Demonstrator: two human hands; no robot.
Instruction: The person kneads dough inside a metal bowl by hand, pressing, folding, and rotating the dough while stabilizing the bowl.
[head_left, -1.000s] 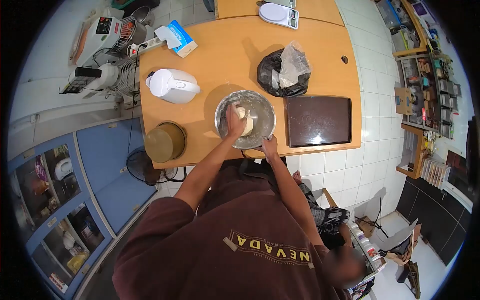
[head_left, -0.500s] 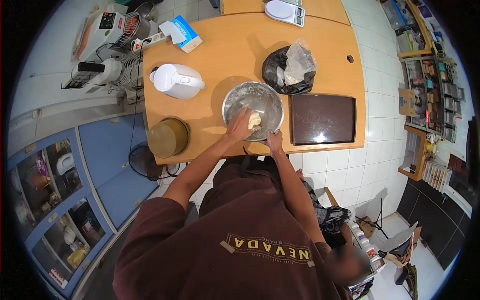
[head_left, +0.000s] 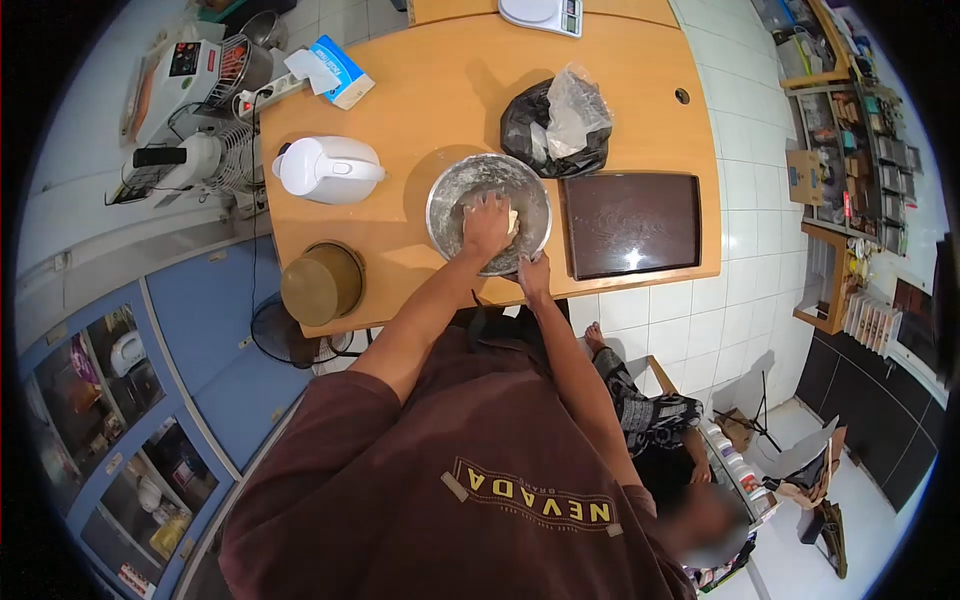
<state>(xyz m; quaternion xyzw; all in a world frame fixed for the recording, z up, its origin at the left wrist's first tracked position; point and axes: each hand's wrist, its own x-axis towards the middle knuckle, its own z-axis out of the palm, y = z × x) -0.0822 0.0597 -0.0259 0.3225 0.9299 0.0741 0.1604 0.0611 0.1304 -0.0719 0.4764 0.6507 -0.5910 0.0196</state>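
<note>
Inside the metal mixing bowl (head_left: 447, 205) on the counter (head_left: 430, 100), the left hand (head_left: 487, 224) lay with fingers spread over pale dough (head_left: 513, 223), which showed at that hand's three o'clock side. The right hand (head_left: 534, 273) gripped the bowl's rim at five o'clock; the dark baking tray (head_left: 632, 222) sat at the bowl's three.

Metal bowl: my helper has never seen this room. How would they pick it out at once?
On the wooden table, look between the white kettle and the dark rectangular tray. The metal bowl is there, round and silvery; unlike its neighbours, it has the left hand inside.
</note>
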